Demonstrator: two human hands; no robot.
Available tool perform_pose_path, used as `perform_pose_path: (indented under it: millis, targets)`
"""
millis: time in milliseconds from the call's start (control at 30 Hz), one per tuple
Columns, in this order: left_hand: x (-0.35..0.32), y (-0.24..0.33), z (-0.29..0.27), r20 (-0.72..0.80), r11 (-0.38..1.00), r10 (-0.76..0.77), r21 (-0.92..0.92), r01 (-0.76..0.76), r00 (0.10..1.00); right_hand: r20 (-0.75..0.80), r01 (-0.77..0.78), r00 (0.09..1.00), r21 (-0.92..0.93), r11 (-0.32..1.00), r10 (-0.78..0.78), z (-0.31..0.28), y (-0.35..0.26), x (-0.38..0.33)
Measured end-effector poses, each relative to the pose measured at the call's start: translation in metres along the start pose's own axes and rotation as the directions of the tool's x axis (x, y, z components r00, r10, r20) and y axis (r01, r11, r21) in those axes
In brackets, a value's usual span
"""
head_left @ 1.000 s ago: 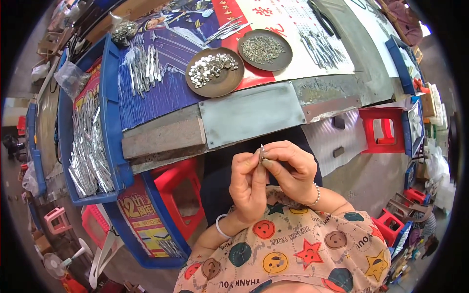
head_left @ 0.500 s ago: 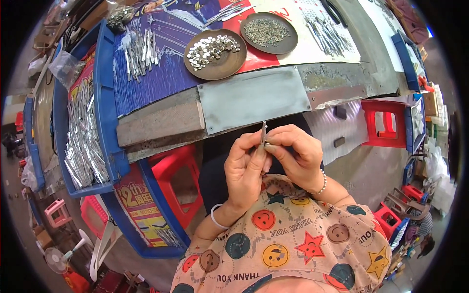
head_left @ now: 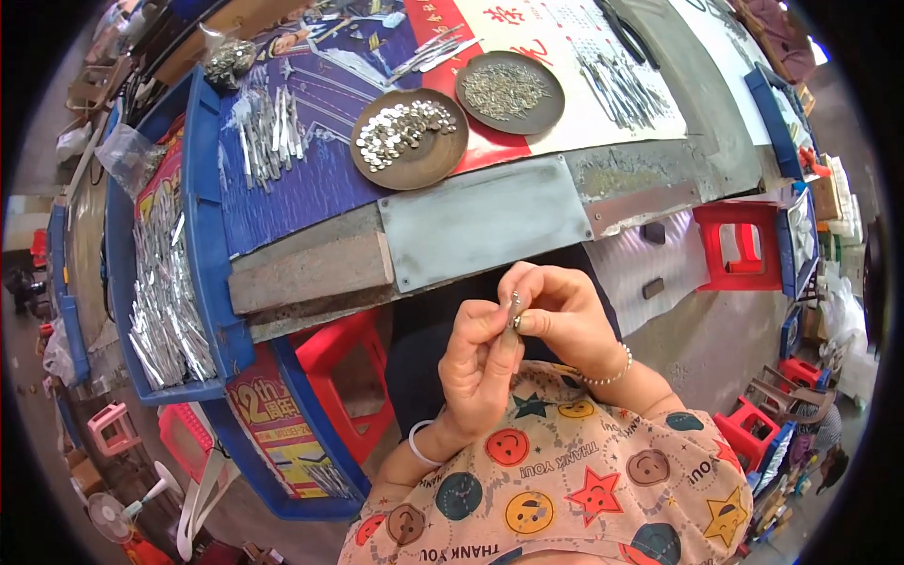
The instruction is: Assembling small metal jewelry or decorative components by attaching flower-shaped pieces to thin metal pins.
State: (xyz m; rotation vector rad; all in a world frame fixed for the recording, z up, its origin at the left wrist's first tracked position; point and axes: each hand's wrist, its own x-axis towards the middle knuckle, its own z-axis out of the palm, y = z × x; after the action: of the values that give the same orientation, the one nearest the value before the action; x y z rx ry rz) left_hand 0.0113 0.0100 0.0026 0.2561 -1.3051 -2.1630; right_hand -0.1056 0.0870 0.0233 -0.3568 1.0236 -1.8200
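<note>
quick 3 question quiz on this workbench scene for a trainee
1. True or false: both hands pinch one small metal piece in front of the chest.
2. Which round dish lies nearer the person: A, the one with shiny discs, or B, the one with fine dark bits?
3. Fill in: the long silver strips lie in a ____ tray at the person's left.

Key:
1. True. The left hand and the right hand meet on it.
2. A.
3. Blue; see the tray.
</note>
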Motion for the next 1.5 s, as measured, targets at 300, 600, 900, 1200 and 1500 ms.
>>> perform_pose_path:
  millis: [300, 600, 900, 1200, 1500]
  targets:
    - [-0.001, -0.006, 0.008, -0.113, 0.852, 0.314, 0.472, -0.227, 0.943, 0.119, 0.477, 0.794, -0.73, 0.489, -0.596, 0.02, 0.008, -0.005]
    - [0.006, -0.006, 0.005, 0.009, 0.64, 0.513, 0.663, -0.389, 0.858, 0.141, 0.477, 0.785, -0.759, 0.443, -0.603, 0.03, 0.007, -0.008]
    - [0.0, -0.008, 0.006, -0.095, 0.812, 0.404, 0.495, -0.309, 0.91, 0.12, 0.444, 0.824, -0.744, 0.5, -0.554, 0.032, 0.005, -0.007]
    - [-0.005, -0.007, 0.008, -0.125, 0.899, 0.275, 0.386, -0.209, 0.953, 0.227, 0.452, 0.736, -0.866, 0.213, -0.638, 0.027, 0.006, -0.004]
    - [-0.014, -0.006, 0.012, -0.106, 0.954, 0.159, 0.273, -0.125, 0.981, 0.326, 0.529, 0.691, -0.836, 0.143, -0.645, 0.018, 0.006, -0.003]
